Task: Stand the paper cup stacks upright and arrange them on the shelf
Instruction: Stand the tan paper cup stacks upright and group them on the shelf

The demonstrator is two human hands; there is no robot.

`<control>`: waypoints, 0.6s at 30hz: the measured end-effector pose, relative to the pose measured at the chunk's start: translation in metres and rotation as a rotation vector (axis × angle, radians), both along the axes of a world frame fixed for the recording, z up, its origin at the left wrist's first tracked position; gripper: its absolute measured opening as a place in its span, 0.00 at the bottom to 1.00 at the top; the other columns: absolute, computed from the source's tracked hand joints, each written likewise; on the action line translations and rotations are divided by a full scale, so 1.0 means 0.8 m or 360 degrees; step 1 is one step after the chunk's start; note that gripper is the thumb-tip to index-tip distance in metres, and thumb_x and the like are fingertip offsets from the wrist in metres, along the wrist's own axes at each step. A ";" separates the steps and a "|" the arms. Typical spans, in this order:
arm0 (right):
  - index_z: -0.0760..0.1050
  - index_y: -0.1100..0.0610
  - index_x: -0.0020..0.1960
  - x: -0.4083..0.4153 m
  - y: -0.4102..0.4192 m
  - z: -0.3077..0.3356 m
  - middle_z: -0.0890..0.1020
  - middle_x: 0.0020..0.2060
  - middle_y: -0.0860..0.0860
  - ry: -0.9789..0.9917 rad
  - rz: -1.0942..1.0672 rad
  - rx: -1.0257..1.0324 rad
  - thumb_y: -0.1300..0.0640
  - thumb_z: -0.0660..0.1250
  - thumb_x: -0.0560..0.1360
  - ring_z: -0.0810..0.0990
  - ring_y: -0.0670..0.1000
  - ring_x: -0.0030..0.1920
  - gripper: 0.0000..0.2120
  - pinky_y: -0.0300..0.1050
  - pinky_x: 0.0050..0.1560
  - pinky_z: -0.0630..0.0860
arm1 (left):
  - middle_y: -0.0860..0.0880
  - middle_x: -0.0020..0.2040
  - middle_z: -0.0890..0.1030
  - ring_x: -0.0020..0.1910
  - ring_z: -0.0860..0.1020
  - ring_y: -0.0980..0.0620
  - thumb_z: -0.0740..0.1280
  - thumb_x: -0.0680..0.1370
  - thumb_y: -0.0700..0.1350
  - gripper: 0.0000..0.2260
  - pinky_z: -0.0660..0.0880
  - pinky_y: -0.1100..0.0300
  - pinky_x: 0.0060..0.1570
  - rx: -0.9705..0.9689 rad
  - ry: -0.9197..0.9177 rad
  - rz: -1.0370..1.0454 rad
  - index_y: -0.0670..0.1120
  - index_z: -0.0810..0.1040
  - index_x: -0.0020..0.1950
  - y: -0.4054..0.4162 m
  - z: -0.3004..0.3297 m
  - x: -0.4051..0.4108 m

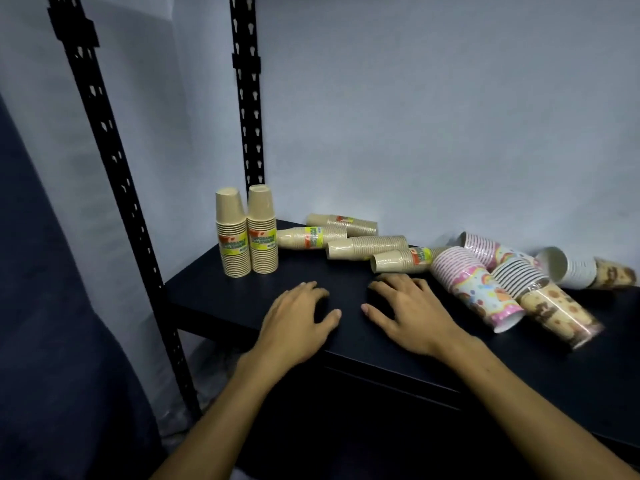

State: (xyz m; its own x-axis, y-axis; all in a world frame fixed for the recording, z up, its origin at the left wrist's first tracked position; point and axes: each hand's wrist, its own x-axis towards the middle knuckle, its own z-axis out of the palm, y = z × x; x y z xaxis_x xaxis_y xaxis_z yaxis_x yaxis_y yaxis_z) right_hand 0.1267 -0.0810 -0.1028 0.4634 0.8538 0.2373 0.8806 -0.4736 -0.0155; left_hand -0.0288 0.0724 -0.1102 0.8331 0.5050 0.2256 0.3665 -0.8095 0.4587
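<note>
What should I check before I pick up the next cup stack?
1. Left hand free: ok, flat on the shelf.
2. Right hand free: ok, holds nothing.
3. Two brown stacks standing: ok, side by side at the back left.
4. Nearest lying brown stack reachable: ok, just beyond the right fingers.
5. Room beside the standing stacks: not ok, another lying brown stack touches them.

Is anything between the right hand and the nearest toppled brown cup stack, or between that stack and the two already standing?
Nothing visible blocks the right hand from the nearest toppled brown stack; bare shelf lies between. A straight line back to the standing stacks crosses two other lying brown stacks, but the shelf in front of them is open.
</note>
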 end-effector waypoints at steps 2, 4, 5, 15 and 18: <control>0.73 0.54 0.67 0.017 -0.006 0.006 0.76 0.64 0.53 -0.0109 -0.0045 0.0079 0.40 0.55 0.77 0.74 0.57 0.65 0.26 0.55 0.64 0.70 | 0.50 0.77 0.69 0.77 0.65 0.51 0.65 0.80 0.58 0.24 0.63 0.54 0.74 -0.0005 -0.0075 -0.0098 0.50 0.72 0.74 0.003 0.009 0.029; 0.73 0.57 0.67 0.037 -0.005 0.014 0.76 0.64 0.57 -0.0155 -0.0107 0.0177 0.49 0.64 0.75 0.74 0.61 0.64 0.22 0.56 0.63 0.71 | 0.50 0.74 0.71 0.75 0.67 0.50 0.66 0.80 0.56 0.24 0.65 0.53 0.73 0.0043 -0.0139 -0.0155 0.49 0.70 0.75 0.013 0.016 0.064; 0.72 0.59 0.68 0.048 -0.001 0.018 0.75 0.65 0.58 -0.0169 -0.0148 0.0195 0.53 0.67 0.74 0.73 0.62 0.65 0.24 0.56 0.64 0.71 | 0.48 0.74 0.71 0.74 0.67 0.48 0.66 0.81 0.55 0.25 0.65 0.52 0.73 0.0087 -0.0169 -0.0171 0.48 0.69 0.75 0.020 0.020 0.081; 0.68 0.63 0.71 0.101 0.033 -0.004 0.74 0.65 0.61 -0.0345 -0.0305 0.0050 0.64 0.66 0.68 0.72 0.64 0.67 0.31 0.59 0.67 0.69 | 0.47 0.67 0.75 0.67 0.71 0.47 0.73 0.76 0.44 0.26 0.67 0.54 0.70 0.0349 -0.0388 -0.0254 0.45 0.71 0.73 0.069 -0.003 0.171; 0.62 0.62 0.75 0.101 0.034 -0.001 0.69 0.70 0.61 -0.0252 -0.0225 0.0041 0.67 0.67 0.68 0.65 0.63 0.72 0.36 0.59 0.73 0.62 | 0.49 0.62 0.75 0.62 0.74 0.48 0.76 0.74 0.45 0.24 0.71 0.52 0.65 0.0292 -0.0495 -0.0330 0.45 0.75 0.68 0.074 -0.006 0.169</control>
State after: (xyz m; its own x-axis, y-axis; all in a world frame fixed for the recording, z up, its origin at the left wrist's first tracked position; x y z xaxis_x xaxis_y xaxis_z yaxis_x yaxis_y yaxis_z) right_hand 0.2078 -0.0541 -0.1035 0.5334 0.7756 0.3375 0.7977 -0.5940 0.1044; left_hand 0.1062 0.1315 -0.1152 0.7910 0.2617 0.5531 0.0537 -0.9301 0.3633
